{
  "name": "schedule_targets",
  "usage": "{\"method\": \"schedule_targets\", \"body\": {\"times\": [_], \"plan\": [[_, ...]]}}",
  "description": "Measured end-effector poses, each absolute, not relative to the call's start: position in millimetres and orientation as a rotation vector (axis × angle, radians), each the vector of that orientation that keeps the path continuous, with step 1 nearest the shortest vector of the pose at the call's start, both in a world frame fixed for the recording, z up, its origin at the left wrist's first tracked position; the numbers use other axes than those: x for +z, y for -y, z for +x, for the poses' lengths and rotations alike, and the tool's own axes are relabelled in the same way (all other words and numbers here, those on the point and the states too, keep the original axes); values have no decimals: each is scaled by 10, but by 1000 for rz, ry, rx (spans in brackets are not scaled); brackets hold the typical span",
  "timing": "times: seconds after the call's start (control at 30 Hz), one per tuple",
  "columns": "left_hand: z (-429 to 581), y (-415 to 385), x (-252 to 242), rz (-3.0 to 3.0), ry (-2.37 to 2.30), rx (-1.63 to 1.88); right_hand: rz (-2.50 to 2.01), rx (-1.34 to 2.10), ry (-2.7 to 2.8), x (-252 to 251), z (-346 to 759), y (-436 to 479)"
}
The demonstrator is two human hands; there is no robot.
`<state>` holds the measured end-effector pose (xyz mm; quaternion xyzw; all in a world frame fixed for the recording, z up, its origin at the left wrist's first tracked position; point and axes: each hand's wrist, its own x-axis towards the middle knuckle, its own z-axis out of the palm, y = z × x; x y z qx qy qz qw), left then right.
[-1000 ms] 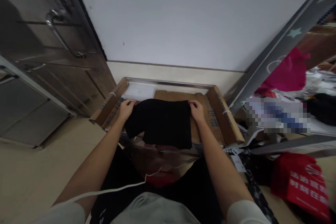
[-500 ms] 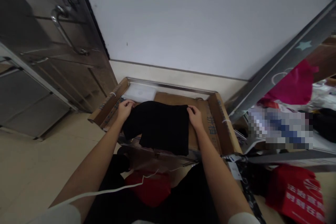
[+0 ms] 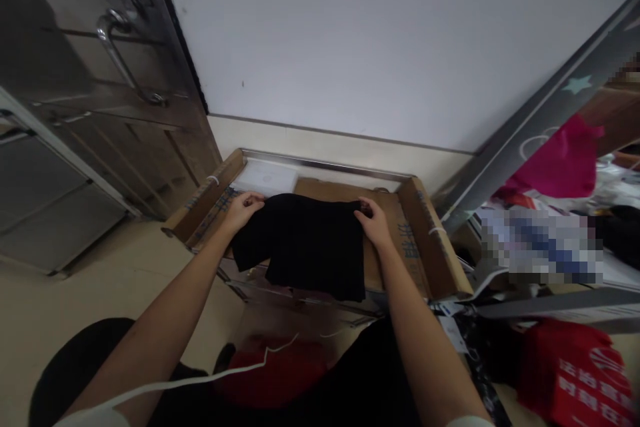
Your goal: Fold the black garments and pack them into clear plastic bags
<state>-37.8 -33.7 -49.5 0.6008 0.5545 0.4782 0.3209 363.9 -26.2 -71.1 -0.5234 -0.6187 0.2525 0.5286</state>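
A black garment [image 3: 315,247] lies spread over a cardboard-lined tray [image 3: 383,213], its lower edge hanging past the near side. A short flap, perhaps a sleeve, sticks out at its lower left. My left hand [image 3: 243,209] pinches the upper left edge of the cloth between thumb and fingers. At the upper right corner, my right hand [image 3: 371,219] is closed on the garment's edge in the same way. The cloth's top edge runs between both hands.
A white flat box [image 3: 265,177] sits in the tray's back left corner. Folded cardboard walls [image 3: 440,240] rise at both ends. Behind stands a white wall; a metal door [image 3: 150,140] is on the left. A red bag [image 3: 575,367] lies at lower right. A white cord [image 3: 200,378] crosses my lap.
My left hand has slid a little right along the garment's top edge. The garment's right side has shifted slightly right and nearer me. My left leg has swung out to the left.
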Motion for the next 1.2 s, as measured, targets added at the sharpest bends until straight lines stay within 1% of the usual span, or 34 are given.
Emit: {"method": "schedule_targets", "body": {"times": [0.17,0.33,0.47,0.67,0.87,1.03,1.2], "plan": [[-484,516,-454,1569,-1332,1198,-1259,571,1435,-646,3618,282],[-643,751,-318,1927,-1444,1005,-1262,560,1427,-661,3636,274],[-578,812,-56,2056,-1482,951,-1260,593,1383,-699,3650,250],[-135,797,407,2189,-1416,929,-1265,595,1361,-697,3654,240],[434,711,487,1941,-1488,618,-1251,696,1352,-669,3632,272],[786,633,461,1883,-1422,590,-1249,705,1324,-639,3615,304],[891,694,435,1646,-1179,478,-1244,689,1328,-604,3603,320]]}}
